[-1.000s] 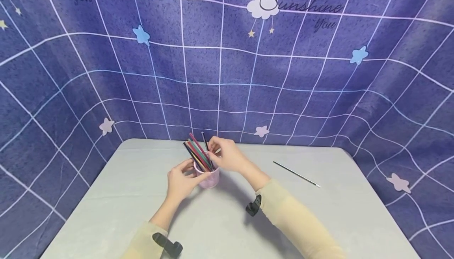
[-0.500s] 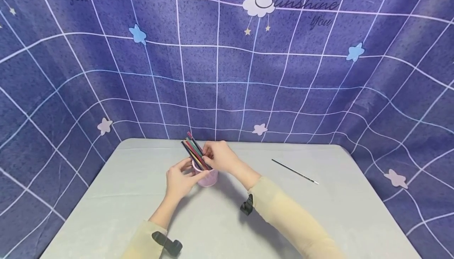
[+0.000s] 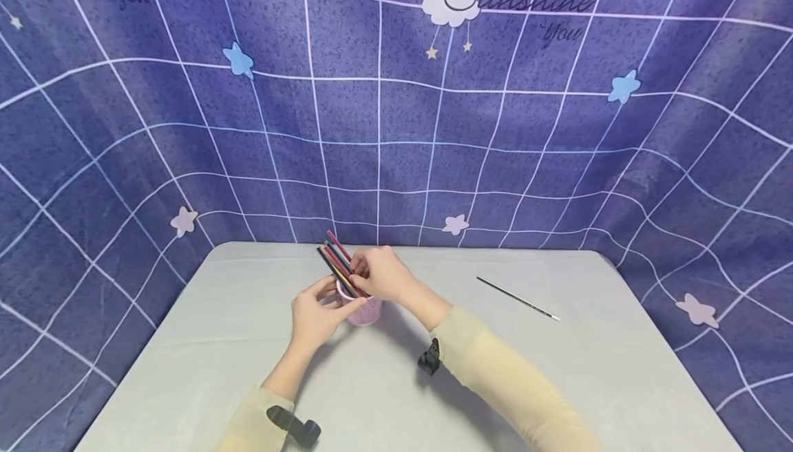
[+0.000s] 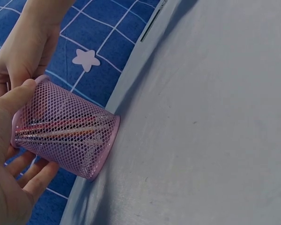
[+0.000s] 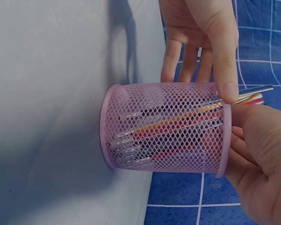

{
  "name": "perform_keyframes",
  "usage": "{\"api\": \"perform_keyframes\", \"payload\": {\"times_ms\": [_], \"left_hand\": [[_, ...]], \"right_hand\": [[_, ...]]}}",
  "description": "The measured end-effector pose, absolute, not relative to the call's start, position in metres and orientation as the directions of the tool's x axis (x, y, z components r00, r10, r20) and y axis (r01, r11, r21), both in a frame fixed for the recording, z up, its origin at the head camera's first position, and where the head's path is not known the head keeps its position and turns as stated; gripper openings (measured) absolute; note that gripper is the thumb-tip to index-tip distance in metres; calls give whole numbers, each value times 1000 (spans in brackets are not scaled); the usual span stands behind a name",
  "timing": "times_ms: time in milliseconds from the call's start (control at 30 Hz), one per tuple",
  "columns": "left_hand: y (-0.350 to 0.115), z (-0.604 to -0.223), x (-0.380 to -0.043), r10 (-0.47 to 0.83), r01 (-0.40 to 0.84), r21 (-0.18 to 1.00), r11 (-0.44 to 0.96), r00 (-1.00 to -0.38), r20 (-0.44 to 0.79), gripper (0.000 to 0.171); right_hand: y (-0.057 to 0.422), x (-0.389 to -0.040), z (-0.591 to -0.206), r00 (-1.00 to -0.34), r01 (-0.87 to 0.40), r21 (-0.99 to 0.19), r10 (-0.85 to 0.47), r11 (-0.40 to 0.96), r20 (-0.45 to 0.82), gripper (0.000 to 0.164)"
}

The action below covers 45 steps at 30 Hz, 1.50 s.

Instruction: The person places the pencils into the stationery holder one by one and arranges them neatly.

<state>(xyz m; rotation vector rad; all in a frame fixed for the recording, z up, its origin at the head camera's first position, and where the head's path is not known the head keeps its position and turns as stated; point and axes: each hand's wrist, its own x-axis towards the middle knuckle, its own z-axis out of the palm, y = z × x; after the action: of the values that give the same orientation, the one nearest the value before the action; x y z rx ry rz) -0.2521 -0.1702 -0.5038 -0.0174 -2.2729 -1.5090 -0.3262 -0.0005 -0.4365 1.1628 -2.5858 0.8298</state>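
Note:
A pink mesh pencil cup point(image 3: 365, 313) stands on the table with several coloured pencils point(image 3: 335, 259) leaning to the left in it. My left hand point(image 3: 314, 316) grips the cup near its rim, thumb on the near side and fingers behind. My right hand point(image 3: 385, 274) is at the rim's right side, its curled fingers around the upright pencils and partly hiding them. Through the mesh of the cup point(image 5: 164, 131) in the right wrist view, yellow and red pencil shafts show. The left wrist view has the cup point(image 4: 68, 126) with its base on the tabletop.
A single dark pencil point(image 3: 517, 298) with a whitish end lies on the white-covered table point(image 3: 396, 390), to the right of the hands. A blue grid-patterned curtain point(image 3: 347, 115) with stars surrounds the table's back and sides.
The right hand has moved left and slightly down against the pencil bunch. The dark pencil it held apart from the others has swung left into the bunch. The left hand keeps its hold.

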Motion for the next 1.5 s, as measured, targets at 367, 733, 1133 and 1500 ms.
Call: {"api": "perform_keyframes", "payload": {"times_ms": [367, 733, 1133, 1500], "left_hand": [[-171, -506, -251, -231, 233, 900, 370, -915, 331, 65], [-168, -504, -250, -239, 210, 905, 369, -920, 311, 66], [-169, -504, -252, -236, 218, 912, 347, -921, 310, 64], [-169, -504, -253, -223, 246, 905, 349, -916, 334, 63]], "right_hand": [[37, -335, -410, -673, -736, -406, -515, 542, 532, 6], [128, -352, -386, -745, -647, -417, -414, 638, 523, 8], [216, -355, -400, -823, -521, -373, -336, 768, 457, 13], [275, -349, -438, -869, -448, -326, -318, 833, 380, 13]]}}
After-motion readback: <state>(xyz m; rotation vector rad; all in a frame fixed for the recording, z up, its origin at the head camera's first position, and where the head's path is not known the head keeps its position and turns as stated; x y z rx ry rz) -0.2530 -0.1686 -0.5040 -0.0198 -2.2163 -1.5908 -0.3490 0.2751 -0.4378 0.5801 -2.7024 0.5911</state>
